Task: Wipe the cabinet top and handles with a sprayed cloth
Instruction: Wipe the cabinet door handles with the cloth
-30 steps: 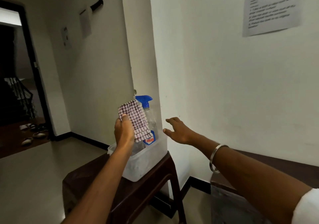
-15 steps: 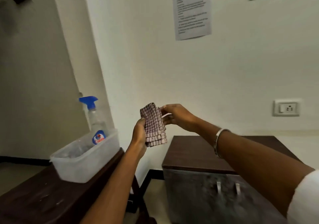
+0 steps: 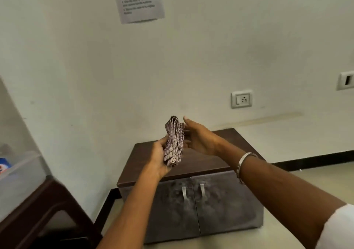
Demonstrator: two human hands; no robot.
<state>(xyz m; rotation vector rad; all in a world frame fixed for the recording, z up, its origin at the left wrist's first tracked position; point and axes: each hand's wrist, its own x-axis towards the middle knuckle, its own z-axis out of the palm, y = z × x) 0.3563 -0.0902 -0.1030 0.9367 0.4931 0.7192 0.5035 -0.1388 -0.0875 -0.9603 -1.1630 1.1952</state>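
Head view: folded cloth point(image 3: 174, 142) upright, long axis vertical, in left hand point(image 3: 160, 157) grip; right hand point(image 3: 199, 139) open alongside.

cabinet top point(image 3: 214, 154): bare and reachable from above | back edge against wall point(image 3: 191, 66) | handles point(image 3: 193, 192): unblocked in front | left: table point(image 3: 47, 206) and plastic tub point(image 3: 21, 174) stand close

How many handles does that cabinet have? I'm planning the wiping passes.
2. One handle hangs at the top of the left door, the other handle at the top of the right door, side by side at the centre seam. The cabinet's other sides are hidden.
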